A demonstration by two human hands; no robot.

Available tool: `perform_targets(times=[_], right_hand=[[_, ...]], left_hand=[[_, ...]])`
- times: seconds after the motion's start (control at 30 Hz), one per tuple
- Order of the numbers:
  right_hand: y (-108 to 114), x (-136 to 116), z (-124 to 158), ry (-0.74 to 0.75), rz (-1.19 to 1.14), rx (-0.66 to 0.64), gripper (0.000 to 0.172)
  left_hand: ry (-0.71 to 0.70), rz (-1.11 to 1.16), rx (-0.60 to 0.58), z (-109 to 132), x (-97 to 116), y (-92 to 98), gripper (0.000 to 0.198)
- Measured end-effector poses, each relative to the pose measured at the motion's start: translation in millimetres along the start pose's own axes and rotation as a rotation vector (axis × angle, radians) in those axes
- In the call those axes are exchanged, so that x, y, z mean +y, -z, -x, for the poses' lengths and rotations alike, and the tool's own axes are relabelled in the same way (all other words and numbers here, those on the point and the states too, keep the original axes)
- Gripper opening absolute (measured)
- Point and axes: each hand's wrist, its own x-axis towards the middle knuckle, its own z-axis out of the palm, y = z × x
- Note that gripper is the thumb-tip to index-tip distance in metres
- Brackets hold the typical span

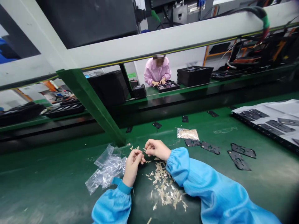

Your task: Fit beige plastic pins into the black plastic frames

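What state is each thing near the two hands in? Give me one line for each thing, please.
Left hand: fingers pinched together, raised
Right hand: fingers pinched together, close to left hand
Pale strips: loose, heaped and scattered
Plastic bags: crumpled
Small bag: lying flat
Black plates: lying flat, separate

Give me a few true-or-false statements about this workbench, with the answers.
1. The left hand and right hand are close together above a pile of pale strips. True.
2. A crumpled clear bag lies beside the right hand. False: it lies beside the left hand.
3. Black pieces lie on the green bench to the right of the hands. True.
4. The person's sleeves are pink. False: they are blue.
5. A co-worker across the bench wears a pink smock. True.
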Motion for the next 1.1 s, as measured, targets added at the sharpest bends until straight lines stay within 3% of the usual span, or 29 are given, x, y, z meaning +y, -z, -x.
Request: perform_targets(times=[0.17,0.33,0.47,0.73,0.93,1.1], right_hand=[[7,7,-2,-0.053,-0.015,-0.006,0.006],[-4,9,-3,-0.072,0.037,-0.02,0.006],[-12,7,-1,-0.034,0.11,-0.063,0.01],[-3,1,0,0.017,0.26,0.048,0.008],[-10,1,3,0.043,0.32,0.062,0.009],[-17,2,5,0.115,0.463,0.065,0.011]], left_hand=[[0.021,-0.078,0.025,-6,-4,12.2,0.021],[0.007,-0.099,-0.019,-3,-3,10.0,0.019],[0.008,-0.114,-0.019,-1,-6,9.3,0.014],[-0.065,-0.257,0.065,-2,-5,14.0,0.015],[-0.117,-0.227,-0.024,2,1,9.2,0.01],[-0.098,-0.19,-0.021,3,0,9.2,0.011]])
